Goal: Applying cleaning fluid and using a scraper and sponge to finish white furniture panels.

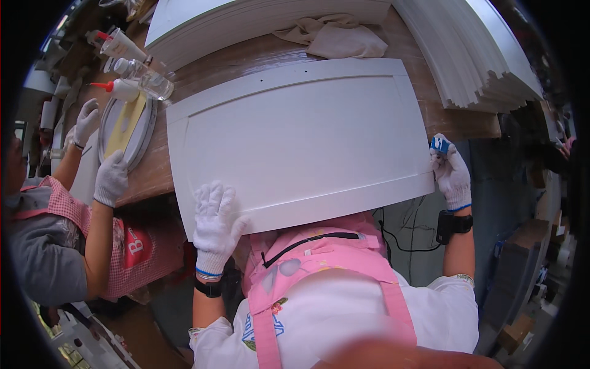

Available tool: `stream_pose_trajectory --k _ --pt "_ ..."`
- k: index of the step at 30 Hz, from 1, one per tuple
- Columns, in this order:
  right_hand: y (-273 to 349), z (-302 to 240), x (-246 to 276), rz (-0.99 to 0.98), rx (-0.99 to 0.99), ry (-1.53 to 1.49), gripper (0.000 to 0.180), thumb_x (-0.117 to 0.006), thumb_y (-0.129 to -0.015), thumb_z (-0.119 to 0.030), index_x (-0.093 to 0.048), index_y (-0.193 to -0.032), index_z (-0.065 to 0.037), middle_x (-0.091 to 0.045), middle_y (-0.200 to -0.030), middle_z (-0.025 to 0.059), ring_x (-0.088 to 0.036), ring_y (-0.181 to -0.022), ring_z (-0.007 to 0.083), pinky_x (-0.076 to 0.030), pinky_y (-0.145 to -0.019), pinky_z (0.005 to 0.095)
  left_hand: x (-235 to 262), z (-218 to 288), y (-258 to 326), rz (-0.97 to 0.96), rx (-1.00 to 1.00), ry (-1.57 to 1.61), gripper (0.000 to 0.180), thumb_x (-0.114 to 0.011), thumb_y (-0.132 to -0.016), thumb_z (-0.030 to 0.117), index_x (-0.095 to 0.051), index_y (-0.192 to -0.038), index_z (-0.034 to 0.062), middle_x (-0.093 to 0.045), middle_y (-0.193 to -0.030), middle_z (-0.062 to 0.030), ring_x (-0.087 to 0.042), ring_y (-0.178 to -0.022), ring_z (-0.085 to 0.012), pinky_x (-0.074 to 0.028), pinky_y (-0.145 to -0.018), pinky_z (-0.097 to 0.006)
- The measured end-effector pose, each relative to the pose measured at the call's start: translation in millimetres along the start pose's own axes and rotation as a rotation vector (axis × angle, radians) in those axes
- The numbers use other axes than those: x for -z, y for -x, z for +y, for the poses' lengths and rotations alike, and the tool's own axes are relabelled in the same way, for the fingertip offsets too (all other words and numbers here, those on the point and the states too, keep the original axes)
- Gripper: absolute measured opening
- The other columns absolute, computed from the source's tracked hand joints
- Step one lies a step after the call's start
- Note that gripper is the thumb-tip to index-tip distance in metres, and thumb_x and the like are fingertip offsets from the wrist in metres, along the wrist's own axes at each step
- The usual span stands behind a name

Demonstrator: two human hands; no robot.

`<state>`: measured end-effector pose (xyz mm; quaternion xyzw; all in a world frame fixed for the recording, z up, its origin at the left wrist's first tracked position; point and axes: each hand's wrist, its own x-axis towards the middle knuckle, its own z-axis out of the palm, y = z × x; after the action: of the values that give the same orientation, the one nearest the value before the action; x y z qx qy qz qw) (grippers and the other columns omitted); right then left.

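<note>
A white framed panel, like a cabinet door with a recessed middle and two small dark holes near its far edge, lies in front of me and overhangs the table's near side. My left hand, in a white knit glove, rests flat on the panel's near left corner with its fingers stretched out. At the panel's right edge, my gloved right hand is closed around a small blue block. Its exact kind does not show. The block is at or close to the panel's edge; contact cannot be made out.
White panels are stacked behind and at the far right. A beige cloth lies beyond my panel. At left are a clear bottle, a red-tipped white bottle and a round lid. A gloved co-worker sits there.
</note>
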<state>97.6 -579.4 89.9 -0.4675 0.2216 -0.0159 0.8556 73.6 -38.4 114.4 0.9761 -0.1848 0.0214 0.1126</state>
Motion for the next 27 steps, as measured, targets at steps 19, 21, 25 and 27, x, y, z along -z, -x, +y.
stream_pose_trajectory --k 19,21,25,27 --pt "-13 -9 -17 -0.133 -0.139 -0.106 0.047 -0.056 -0.102 -0.029 -0.049 -0.139 0.0 -0.064 -0.11 0.0115 -0.06 -0.086 0.0173 -0.053 -0.077 0.0287 -10 -84 121 0.185 0.662 -0.375 0.077 -0.035 -0.098 0.065 -0.038 -0.152 0.0092 -0.028 -0.158 -0.0244 -0.026 -0.143 -0.049 -0.017 -0.118 -0.06" --pt "-13 -9 -26 -0.166 -0.148 -0.089 0.049 -0.056 -0.102 -0.029 -0.048 -0.14 0.001 -0.064 -0.11 0.0118 -0.061 -0.086 0.017 -0.054 -0.077 0.0285 -8 -78 112 0.277 0.538 -0.292 0.076 -0.034 -0.099 0.064 -0.037 -0.152 0.01 -0.028 -0.158 -0.0241 -0.026 -0.144 -0.0479 -0.016 -0.119 -0.059" --pt "-11 -9 -46 -0.25 -0.135 0.0 0.053 -0.056 -0.102 -0.029 -0.044 -0.144 0.002 -0.065 -0.112 0.0125 -0.063 -0.087 0.0162 -0.055 -0.077 0.028 -5 -33 79 0.117 0.259 -0.149 0.084 -0.036 -0.097 0.066 -0.041 -0.147 -0.0005 -0.034 -0.155 -0.0248 -0.027 -0.145 -0.0443 -0.012 -0.121 -0.057" --pt "-11 -10 -53 -0.26 -0.158 0.003 0.054 -0.056 -0.102 -0.029 -0.043 -0.144 0.002 -0.065 -0.112 0.0127 -0.063 -0.088 0.0163 -0.055 -0.077 0.0277 -4 -3 67 -0.012 -0.074 0.178 0.081 -0.037 -0.095 0.068 -0.051 -0.14 0.0031 -0.048 -0.145 -0.0222 -0.038 -0.142 -0.0387 -0.017 -0.122 -0.053"
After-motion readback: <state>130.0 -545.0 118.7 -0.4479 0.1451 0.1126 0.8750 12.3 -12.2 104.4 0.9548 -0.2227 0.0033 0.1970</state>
